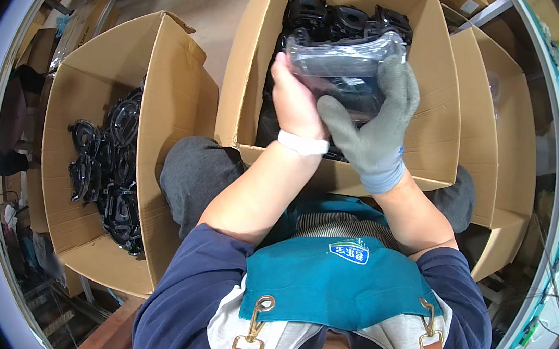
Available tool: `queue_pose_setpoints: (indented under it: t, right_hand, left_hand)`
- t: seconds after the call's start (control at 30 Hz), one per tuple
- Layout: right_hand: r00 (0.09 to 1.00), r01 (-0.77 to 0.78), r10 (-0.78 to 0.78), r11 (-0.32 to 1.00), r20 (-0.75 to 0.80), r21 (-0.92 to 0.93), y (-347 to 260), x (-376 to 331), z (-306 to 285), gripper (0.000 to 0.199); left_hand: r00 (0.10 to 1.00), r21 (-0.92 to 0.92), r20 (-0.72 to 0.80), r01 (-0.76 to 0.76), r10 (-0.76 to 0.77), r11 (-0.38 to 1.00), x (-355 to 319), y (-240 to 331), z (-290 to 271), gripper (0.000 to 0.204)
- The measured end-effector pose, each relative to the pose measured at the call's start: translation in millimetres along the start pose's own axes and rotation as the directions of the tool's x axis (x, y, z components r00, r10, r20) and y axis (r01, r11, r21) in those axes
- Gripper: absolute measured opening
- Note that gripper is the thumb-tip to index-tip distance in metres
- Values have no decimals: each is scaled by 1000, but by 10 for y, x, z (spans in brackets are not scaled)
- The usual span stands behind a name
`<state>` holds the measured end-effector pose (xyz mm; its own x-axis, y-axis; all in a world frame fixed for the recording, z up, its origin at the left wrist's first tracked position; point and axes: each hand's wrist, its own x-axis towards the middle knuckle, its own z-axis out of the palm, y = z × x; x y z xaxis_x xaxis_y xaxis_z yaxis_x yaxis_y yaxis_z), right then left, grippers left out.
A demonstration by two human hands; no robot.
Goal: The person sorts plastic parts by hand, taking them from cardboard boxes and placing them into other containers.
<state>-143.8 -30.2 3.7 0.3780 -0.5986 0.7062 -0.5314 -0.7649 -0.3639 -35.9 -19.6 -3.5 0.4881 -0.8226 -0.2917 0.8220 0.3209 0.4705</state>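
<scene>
Amid open cardboard boxes [433,102], I have the bare left hand [297,96] and wide-spread, gloved right hand [378,122] gripping a clear plastic cover [342,60] above black parts [348,20] (blue shield emblem [349,252] on teal apron [298,279]).

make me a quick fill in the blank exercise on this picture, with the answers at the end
1. The right grip wears a grey ____.
2. A white band circles the person's own ____ wrist.
3. The left grip and the right grip hold a clear plastic piece over an open box made of ____.
4. The parts in the box at the picture's left are coloured ____.

Missing words: glove; left; cardboard; black
</scene>
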Motion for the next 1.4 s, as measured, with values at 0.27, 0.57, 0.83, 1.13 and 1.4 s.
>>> queue_pose_setpoints:
  t: [0.27, 0.57, 0.83, 1.13, 1.4]
  right_hand:
    - [978, -182, 97, 830, 185, 527, 96, 10, -192, 35]
    - [882, -470, 332, 565, 335, 678, 81, 223, -348, 37]
    - [886, -414, 335, 263, 320, 871, 141, 74, -445, 40]
    - [845, -521, 337, 348, 415, 779, 12, -16, -569, 25]
    - [922, -386, 207, 427, 327, 818, 108, -17, -446, 23]
  left_hand:
    - [987, -166, 157, 45, -19, 985, 102, 183, 21, 47]
    - [965, -82, 203, -152, 166, 985, 109, 327, -47, 37]
    - [924, 112, 302, -281, 236, 953, 53, 222, -109, 45]
    - [912, 157, 309, -329, 270, 931, 49, 263, -102, 49]
    - [877, 201, 331, -426, 348, 882, -35, 313, -171, 49]
